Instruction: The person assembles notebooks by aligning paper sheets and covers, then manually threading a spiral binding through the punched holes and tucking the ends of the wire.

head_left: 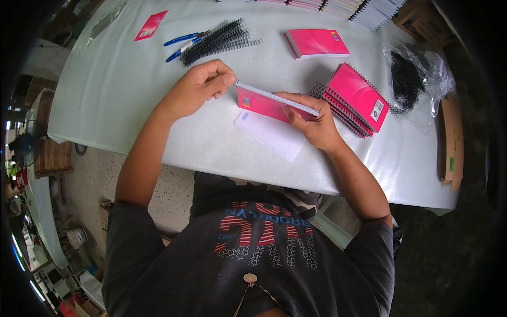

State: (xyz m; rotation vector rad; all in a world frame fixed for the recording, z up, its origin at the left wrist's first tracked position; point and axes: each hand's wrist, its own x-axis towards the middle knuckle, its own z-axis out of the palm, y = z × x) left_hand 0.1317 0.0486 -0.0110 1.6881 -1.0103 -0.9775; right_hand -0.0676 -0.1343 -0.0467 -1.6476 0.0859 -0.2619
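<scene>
My right hand point(315, 120) grips a pink-covered notebook point(264, 109) at its right end, thumb on the near side. The notebook stands on edge, its row of holes facing up. At its left end, my left hand point(203, 87) is closed in a pinch by the corner; whatever its fingertips hold is hidden. Beneath the notebook lies a loose lined sheet point(272, 138). To the right of my right hand is a stack of pink spiral-bound notebooks point(359, 98). Beyond my left hand lies a bundle of black binding coils point(216, 42) beside blue-handled pliers point(182, 45).
A pink pad point(317, 43) lies farther back, and a pink cover point(151, 25) at far left. On the right sit a clear plastic bag with black coils point(406, 79) and a cardboard piece point(451, 142). Spiral-bound books point(338, 8) line the far edge of the table point(105, 100).
</scene>
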